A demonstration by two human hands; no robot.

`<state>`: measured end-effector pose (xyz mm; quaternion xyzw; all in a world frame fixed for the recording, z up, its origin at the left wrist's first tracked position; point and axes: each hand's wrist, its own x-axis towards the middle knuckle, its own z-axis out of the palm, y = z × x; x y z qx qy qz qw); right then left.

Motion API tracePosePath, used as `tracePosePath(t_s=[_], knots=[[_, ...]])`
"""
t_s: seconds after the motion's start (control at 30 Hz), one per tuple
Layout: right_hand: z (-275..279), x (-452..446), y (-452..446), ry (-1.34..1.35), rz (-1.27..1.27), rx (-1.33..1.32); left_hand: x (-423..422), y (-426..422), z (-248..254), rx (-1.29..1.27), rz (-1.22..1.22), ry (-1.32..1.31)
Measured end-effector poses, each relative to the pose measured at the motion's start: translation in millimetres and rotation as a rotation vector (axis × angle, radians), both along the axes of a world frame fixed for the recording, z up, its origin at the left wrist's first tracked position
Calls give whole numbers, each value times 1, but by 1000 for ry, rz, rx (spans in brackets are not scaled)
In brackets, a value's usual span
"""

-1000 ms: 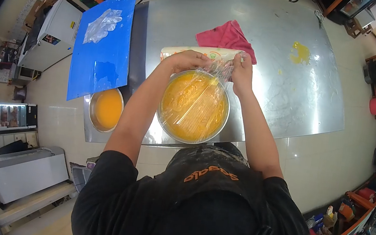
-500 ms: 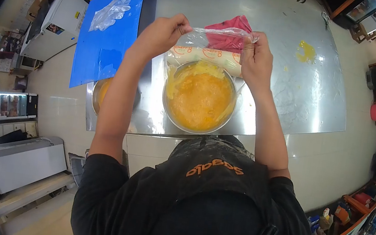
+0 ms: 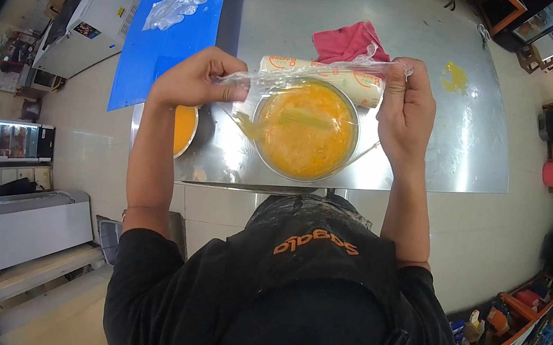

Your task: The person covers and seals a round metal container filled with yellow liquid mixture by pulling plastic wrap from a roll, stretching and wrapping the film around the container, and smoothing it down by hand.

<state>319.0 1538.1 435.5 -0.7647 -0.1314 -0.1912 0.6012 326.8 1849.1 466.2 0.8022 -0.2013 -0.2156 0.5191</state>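
A sheet of clear plastic wrap (image 3: pixel 281 84) is stretched between my two hands, above a round metal bowl (image 3: pixel 350 156). Inside the bowl lies an orange-yellow mixture (image 3: pixel 305 141), with a yellow smear showing on the film over it. My left hand (image 3: pixel 205 78) pinches the wrap's left end, just left of the bowl. On the other side, my right hand (image 3: pixel 407 106) grips the opposite end, up and right of the bowl. Behind the bowl lies a thick roll of wrap (image 3: pixel 364 90) printed with orange lettering, partly covered by the film.
A red cloth (image 3: pixel 349 42) lies behind the roll on the steel table (image 3: pixel 283 13). At left, a blue board (image 3: pixel 141 60) bears a clear plastic glove (image 3: pixel 176 9). Another bowl with orange contents (image 3: pixel 184 131) sits by my left forearm. A yellow spill (image 3: pixel 455 77) marks the table's right side.
Both hands have come nearer to me and spread wider apart, drawing the film across the bowl. My left hand dropped lower. More of the second bowl now shows.
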Motion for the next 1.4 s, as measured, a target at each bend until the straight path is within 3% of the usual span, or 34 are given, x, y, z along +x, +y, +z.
tracePosePath(t_s=[0.03, 0.13, 0.23, 0.33, 0.43, 0.53, 0.83, 0.97, 1.07, 1.17, 1.27, 1.3, 1.4], knots=[[2, -2, -1, 18, -7, -30, 0, 3, -7, -11, 30, -7], [7, -11, -7, 62, -27, -79, -5, -17, -37, -277, 299, -371], [14, -27, -10, 109, 4, -33, -28, -31, -46, -504, 407, -304], [18, -34, -14, 148, 11, 7, -43, -25, -53, -451, 515, -326], [4, -18, -15, 106, -71, -72, -32, -35, -50, -176, 576, -607], [-14, 4, -17, 126, -114, -157, -13, -37, -66, -45, 625, -655], [-72, 67, -25, 121, -143, -409, 41, -34, -85, 420, 599, -400], [-157, 104, -24, 115, -148, -654, 77, -27, -159, 532, 538, -414], [-201, 100, -20, 233, -94, -606, 89, -11, -226, 481, 426, -337], [-219, 102, -20, 262, -79, -418, 91, -21, -225, 442, 464, -167], [-222, 105, -20, 278, -96, -406, 93, -23, -239, 357, 459, -388], [-221, 108, -22, 270, -91, -409, 94, -20, -241, 465, 402, -488], [-225, 106, -23, 298, -62, -414, 94, -18, -243, 554, 378, -449]])
